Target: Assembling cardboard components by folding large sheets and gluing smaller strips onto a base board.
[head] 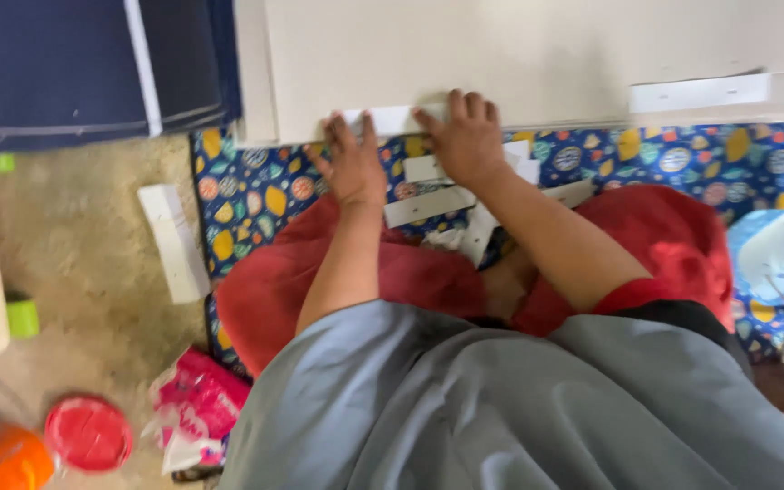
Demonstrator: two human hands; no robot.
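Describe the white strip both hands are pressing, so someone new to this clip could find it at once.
Start at the large pale board across the top of the view. Along its lower edge, above the patterned blue mat, the left hand and right hand meet on a short white strip. Unlike the loose strips scattered on the mat, it lies flat against the board's edge.

A white paper strip (390, 119) lies flat along the pale board's (465, 54) edge.
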